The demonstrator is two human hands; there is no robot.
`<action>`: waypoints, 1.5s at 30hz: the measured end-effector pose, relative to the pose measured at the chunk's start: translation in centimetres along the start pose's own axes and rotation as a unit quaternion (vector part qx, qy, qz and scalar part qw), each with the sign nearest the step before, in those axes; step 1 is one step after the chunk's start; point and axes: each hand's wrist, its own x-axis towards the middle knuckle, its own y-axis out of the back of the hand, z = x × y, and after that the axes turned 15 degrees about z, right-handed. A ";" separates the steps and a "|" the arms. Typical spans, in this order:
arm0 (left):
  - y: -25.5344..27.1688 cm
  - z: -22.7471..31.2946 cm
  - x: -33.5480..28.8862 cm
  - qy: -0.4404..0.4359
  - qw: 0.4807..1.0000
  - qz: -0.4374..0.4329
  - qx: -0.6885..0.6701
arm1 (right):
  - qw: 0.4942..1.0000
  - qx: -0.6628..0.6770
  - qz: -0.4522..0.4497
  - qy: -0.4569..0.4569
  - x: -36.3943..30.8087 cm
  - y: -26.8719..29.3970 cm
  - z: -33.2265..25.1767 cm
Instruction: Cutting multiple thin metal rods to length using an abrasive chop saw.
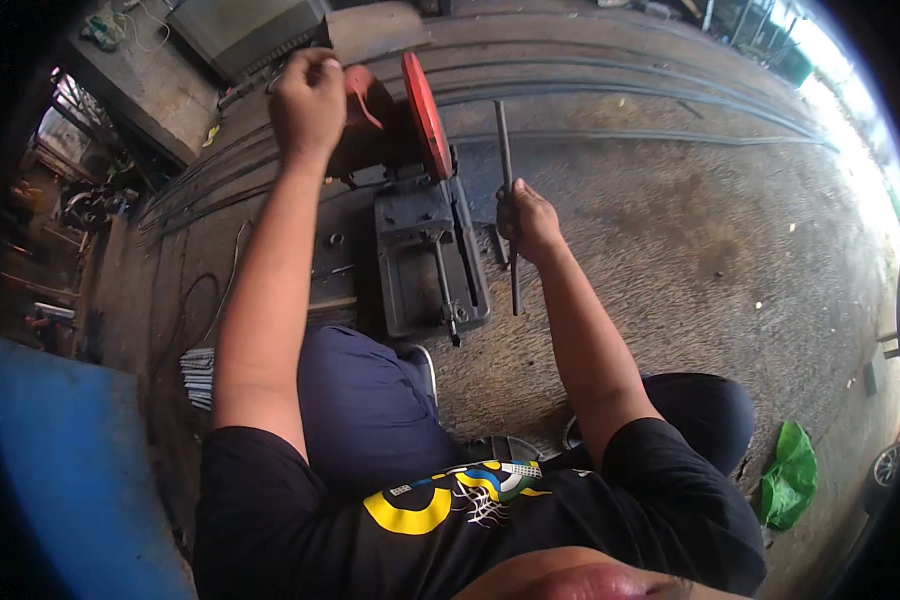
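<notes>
Metal rod (504, 140), slim, dark grey, held in the right hand (530, 222), just to the right of a cut-off machine.

Right fingers wrapped around the rod's middle, its ends free above and below the grip; left hand (308, 105) raised beside the machine's red-orange housing (362, 92), fingers curled, though whether they close on anything cannot be told from this angle; cut-off machine with dark base (402, 210) and upright red guard (428, 115); short metal pieces (198, 378) stacked left of the person's knee; crumpled green sheet (790, 478) at far right.
</notes>
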 end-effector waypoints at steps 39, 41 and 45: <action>-0.2 -2.6 -6.5 0.470 0.830 -0.298 -0.022 | 0.875 -0.473 0.056 -0.082 2.6 9.1 11.6; -0.2 -2.4 -6.6 0.463 0.837 -0.292 -0.015 | 0.877 -0.471 0.050 -0.081 2.5 9.1 11.6; -0.2 -2.2 -6.7 0.475 0.829 -0.293 -0.016 | 0.868 -0.494 0.048 -0.018 2.5 9.1 11.6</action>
